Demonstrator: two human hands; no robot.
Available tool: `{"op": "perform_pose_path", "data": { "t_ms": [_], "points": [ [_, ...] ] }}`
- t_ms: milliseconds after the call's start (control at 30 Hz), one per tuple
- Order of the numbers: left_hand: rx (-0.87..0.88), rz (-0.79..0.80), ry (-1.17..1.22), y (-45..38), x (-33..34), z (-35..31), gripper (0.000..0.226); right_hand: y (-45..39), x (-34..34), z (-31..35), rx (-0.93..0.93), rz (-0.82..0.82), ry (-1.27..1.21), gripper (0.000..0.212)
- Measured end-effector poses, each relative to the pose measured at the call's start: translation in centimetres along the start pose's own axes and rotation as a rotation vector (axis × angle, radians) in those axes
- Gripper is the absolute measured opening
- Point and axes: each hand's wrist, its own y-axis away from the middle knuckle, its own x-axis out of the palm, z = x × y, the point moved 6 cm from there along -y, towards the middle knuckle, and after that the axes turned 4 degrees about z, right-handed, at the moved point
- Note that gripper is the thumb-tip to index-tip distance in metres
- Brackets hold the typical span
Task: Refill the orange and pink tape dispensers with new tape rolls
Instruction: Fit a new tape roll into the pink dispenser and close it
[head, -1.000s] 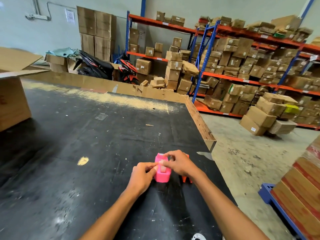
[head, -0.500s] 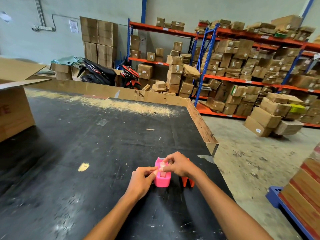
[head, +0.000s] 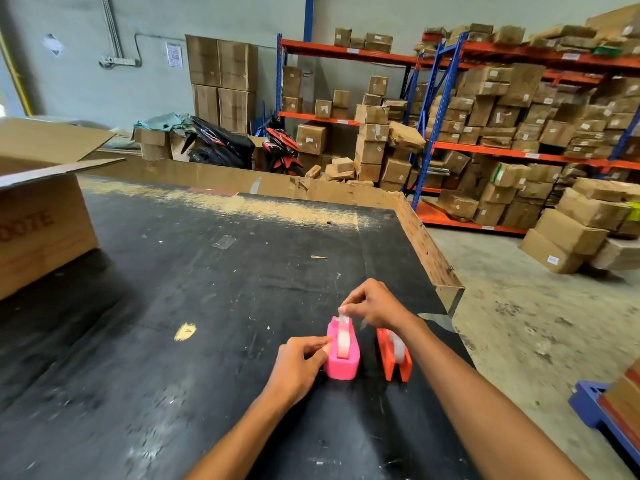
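Note:
The pink tape dispenser (head: 343,362) stands on the black table (head: 207,306) with a clear tape roll (head: 343,341) seated in it. My left hand (head: 299,365) grips the dispenser's left side. My right hand (head: 372,304) pinches the free end of the tape and holds it up over the dispenser's far end. Just to the right stands the orange tape dispenser (head: 393,358), a clear roll (head: 397,346) showing in it, partly hidden behind my right wrist.
An open cardboard box (head: 41,220) sits at the table's left. A low cardboard rim (head: 429,251) edges the far and right sides. Beyond are shelves of cartons (head: 502,133), parked scooters (head: 242,147), and a blue pallet (head: 595,407) at lower right.
My right hand has lifted off the pink dispenser, drawing the tape end up and away. The orange dispenser is now uncovered. The view has tilted slightly.

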Motion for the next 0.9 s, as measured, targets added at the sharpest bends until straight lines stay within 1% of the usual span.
{"op": "perform_pose_path", "data": {
  "t_ms": [300, 500, 567, 700, 900],
  "points": [
    [0.005, -0.005, -0.007, -0.1, 0.0, 0.0, 0.026, -2.6, 1.1, -1.4, 0.098, 0.171, 0.062, 0.009],
    [-0.019, -0.01, -0.033, -0.2, -0.2, 0.2, 0.028, -2.9, 1.5, -1.5, 0.189, 0.262, 0.08, 0.015],
    [-0.029, -0.013, -0.049, -0.3, -0.4, 0.2, 0.028, -2.8, 1.3, -1.6, 0.185, 0.233, 0.067, 0.017],
    [-0.021, -0.013, -0.087, -0.4, -0.7, -0.2, 0.027, -1.9, 0.1, -1.0, 0.113, 0.123, 0.08, 0.017],
    [0.012, 0.047, -0.145, -0.6, 0.4, -1.0, 0.025, 2.9, -2.9, -0.8, 0.094, 0.044, 0.154, 0.019]
  ]
}}
